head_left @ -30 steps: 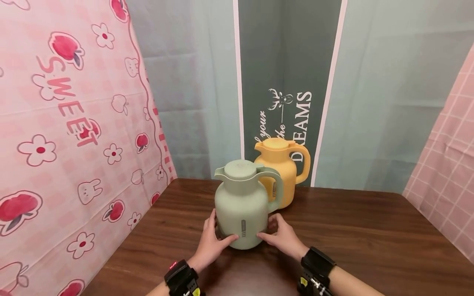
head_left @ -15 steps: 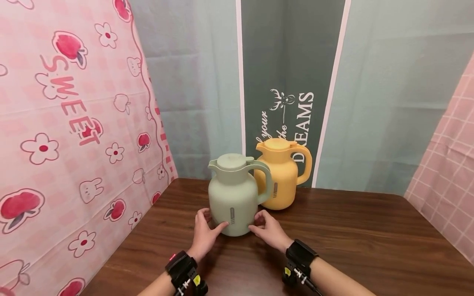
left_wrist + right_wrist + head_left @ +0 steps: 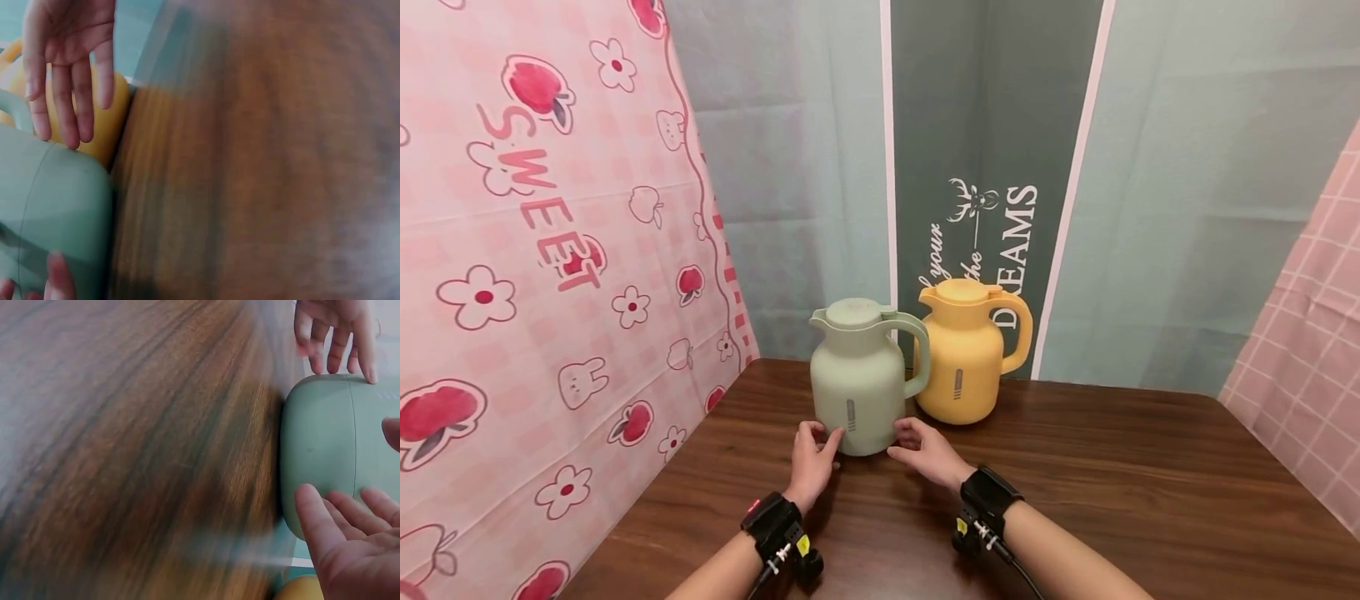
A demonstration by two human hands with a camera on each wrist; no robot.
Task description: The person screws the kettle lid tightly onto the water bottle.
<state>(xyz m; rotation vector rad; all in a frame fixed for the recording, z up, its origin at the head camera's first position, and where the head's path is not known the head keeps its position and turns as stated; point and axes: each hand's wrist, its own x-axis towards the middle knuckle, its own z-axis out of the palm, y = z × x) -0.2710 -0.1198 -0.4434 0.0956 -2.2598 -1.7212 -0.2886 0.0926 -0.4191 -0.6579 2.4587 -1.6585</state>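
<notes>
A pale green jug-shaped vacuum flask [image 3: 859,379] stands upright on the table, its spout to the left and its handle to the right. My left hand [image 3: 811,467] is at its lower left side, thumb towards the front. At the lower right side is my right hand [image 3: 931,452], its fingers fairly straight. In the right wrist view, the left hand's fingertips [image 3: 372,375] touch the flask, while the right hand [image 3: 356,544] lies along its other side with fingers extended. Behind and to the right stands a matching yellow flask [image 3: 962,358], partly hidden by the green handle.
The dark wood table [image 3: 1090,483] extends to both sides and in front of the flasks. A grey-green curtain [image 3: 805,167] hangs behind it. Pink printed cloth [image 3: 572,333] borders the left, and pink checked cloth [image 3: 1300,333] the right.
The green flask has shifted away from me and to the left, with both hands following it. More of the yellow flask shows now. The yellow flask has stayed in place.
</notes>
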